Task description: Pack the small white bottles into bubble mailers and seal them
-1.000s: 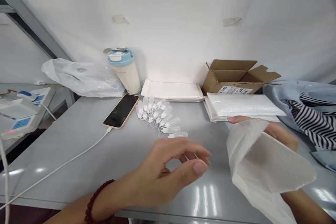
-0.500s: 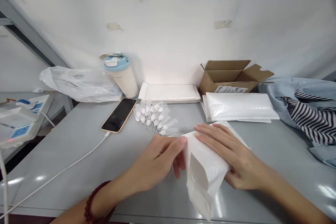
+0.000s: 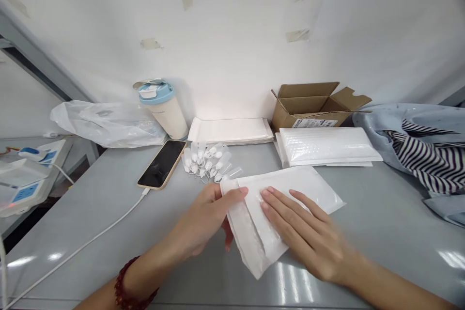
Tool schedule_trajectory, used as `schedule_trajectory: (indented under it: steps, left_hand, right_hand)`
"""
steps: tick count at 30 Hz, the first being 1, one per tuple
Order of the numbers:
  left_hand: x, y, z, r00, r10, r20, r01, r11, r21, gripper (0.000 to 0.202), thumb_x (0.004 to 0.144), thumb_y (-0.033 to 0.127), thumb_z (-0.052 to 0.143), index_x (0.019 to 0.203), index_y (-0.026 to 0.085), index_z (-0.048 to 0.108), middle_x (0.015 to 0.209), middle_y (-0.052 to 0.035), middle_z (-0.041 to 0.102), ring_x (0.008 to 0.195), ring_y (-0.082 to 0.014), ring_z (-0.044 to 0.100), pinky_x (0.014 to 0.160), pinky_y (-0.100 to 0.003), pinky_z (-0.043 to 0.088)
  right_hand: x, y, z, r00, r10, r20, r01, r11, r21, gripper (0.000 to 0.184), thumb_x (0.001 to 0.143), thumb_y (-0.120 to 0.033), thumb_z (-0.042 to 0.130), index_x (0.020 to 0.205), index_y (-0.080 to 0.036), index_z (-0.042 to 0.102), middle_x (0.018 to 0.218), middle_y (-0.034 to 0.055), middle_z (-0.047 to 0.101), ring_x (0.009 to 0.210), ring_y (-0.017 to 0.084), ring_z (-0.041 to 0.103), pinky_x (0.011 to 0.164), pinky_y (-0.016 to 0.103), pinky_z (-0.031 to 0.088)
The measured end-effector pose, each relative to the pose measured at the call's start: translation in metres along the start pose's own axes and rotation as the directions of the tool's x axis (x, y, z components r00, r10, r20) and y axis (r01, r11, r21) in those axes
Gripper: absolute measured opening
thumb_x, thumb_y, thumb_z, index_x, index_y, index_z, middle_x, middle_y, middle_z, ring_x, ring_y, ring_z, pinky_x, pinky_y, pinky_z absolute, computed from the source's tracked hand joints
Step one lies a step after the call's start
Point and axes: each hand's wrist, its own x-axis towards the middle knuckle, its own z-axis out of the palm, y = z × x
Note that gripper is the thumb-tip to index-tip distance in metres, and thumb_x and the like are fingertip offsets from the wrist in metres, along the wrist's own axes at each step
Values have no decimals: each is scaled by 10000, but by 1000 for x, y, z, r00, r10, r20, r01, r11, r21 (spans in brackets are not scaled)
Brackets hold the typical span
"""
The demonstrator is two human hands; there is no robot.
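A white bubble mailer [image 3: 305, 184] lies aslant at the front of the grey table, its flap end toward the lower left. My left hand [image 3: 214, 210] pinches that end at the upper left corner, thumb on top and fingers underneath. Flat on the mailer's face, my right hand [image 3: 305, 232] rests with fingers outstretched. Just behind my left hand is a cluster of small clear tubes with white caps [image 3: 209, 160]. Whatever may be inside the mailer is hidden.
At the back stand a cream tumbler [image 3: 167, 111], a stack of flat white mailers [image 3: 230, 130], an open cardboard box [image 3: 308, 101] and more bubble mailers [image 3: 327, 145]. A charging phone [image 3: 162, 164] and plastic bag [image 3: 105, 123] are left; striped cloth [image 3: 428, 155] is right.
The mailer has been turned flatter, and its lower end has swung left and up. My left hand has shifted slightly left; my right hand now lies flatter and lower on it.
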Motion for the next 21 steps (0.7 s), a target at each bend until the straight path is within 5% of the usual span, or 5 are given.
schedule_trajectory:
  steps: [4,7,10,16,21]
  left_hand:
    - [-7,3,-2,911,413,-12,-404,897,183,440,943,372,385,627,146,593,565,-23,597,510,-115,564,481,-231,489]
    - [-8,0,-3,538,827,162,-734,366,573,160,868,188,506,864,122,651,798,-86,666,707,-149,614,626,-268,531]
    - [-1,-9,-3,220,871,439,-662,-197,723,284,751,73,619,1035,73,626,941,-153,644,875,-214,607,723,-345,552]
    - [10,-23,-5,171,736,655,-570,-469,675,260,838,55,529,1086,42,604,1006,-147,682,1054,-242,591,850,-358,547]
    - [20,-14,4,205,813,545,-625,-320,712,230,864,40,468,1042,87,607,895,-108,701,881,-188,633,769,-312,544]
  right_hand:
    - [-3,4,0,999,50,13,-50,997,62,426,823,-5,362,1201,-36,555,1214,172,614,1239,251,482,932,399,489]
    - [-4,7,-1,993,117,-24,-113,985,129,478,809,0,357,1253,-73,520,1191,151,635,1218,232,506,913,398,506]
    - [-5,8,-3,986,152,-71,-142,981,129,484,819,3,351,1265,-97,512,1149,137,661,1187,216,538,900,392,513]
    - [-8,3,-4,992,105,-63,-97,988,121,367,862,-39,376,1162,-93,582,1127,126,675,1128,210,586,915,396,500]
    - [-5,16,-13,977,146,-158,-144,989,25,364,850,-44,474,1196,-124,552,954,94,725,1013,212,644,891,401,467]
